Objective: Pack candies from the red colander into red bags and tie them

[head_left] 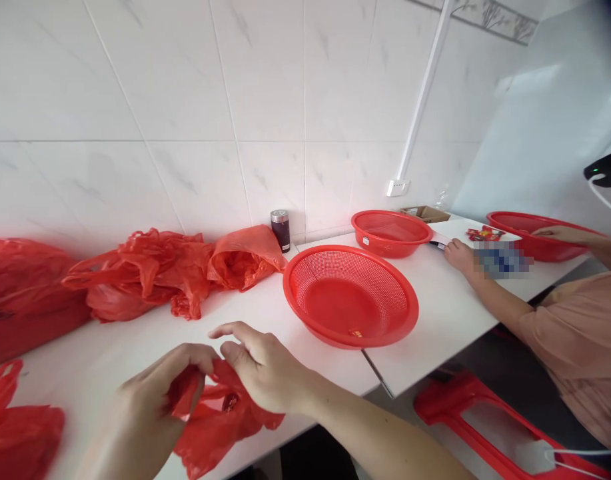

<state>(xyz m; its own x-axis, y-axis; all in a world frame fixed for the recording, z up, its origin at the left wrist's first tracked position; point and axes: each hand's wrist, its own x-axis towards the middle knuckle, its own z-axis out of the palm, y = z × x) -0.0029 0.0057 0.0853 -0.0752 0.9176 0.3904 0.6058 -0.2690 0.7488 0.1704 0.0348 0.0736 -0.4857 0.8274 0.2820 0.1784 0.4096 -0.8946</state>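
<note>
A thin red plastic bag (210, 443) hangs between my hands at the table's front edge, with a small dark item showing at its opening. My left hand (158, 393) is closed around a bunched part of the bag. From the right, my right hand (265, 367) grips the bag's upper edge, its index finger stretched out above the thumb. Part of its grip is hidden behind the hand. Beyond my hands stands a red perforated basket (352, 293) with a small yellow-and-red packet (356, 333) on its bottom.
Several red plastic bags (150, 273) lie along the wall, near a dark tumbler (280, 231). Another red bag (22, 433) is at front left. A second red basket (392, 233) stands farther back. On the right, a co-worker's hand (458, 257) holds a black-handled knife near a white board.
</note>
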